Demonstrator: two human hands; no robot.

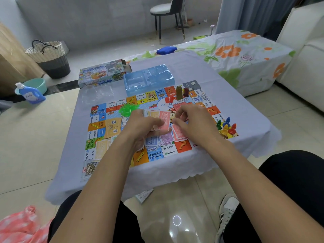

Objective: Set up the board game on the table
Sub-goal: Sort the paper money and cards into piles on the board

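Note:
A colourful game board [182, 146] lies open on the small cloth-covered table [228, 95]. My left hand [142, 127] grips a fanned stack of paper money [162, 117], pink note on top. My right hand [194, 123] pinches a pink note just right of that stack. Beneath the hands sit piles of pink notes [178, 135], purple and blue notes [161, 140], and yellow notes [101, 148] at the left. Green plastic houses [127, 108] are heaped mid-board. Coloured pawns [227, 127] stand at the right edge. Red, olive and dark red pieces [178, 94] stand at the far side.
A blue plastic insert tray [149, 78] and the game box [103, 72] lie at the table's far end, with a clear bag [96, 93] beside them. A floral-covered bench [245, 55] stands to the right; a detergent bottle [30, 93], basin and basket to the left. My knees flank the table.

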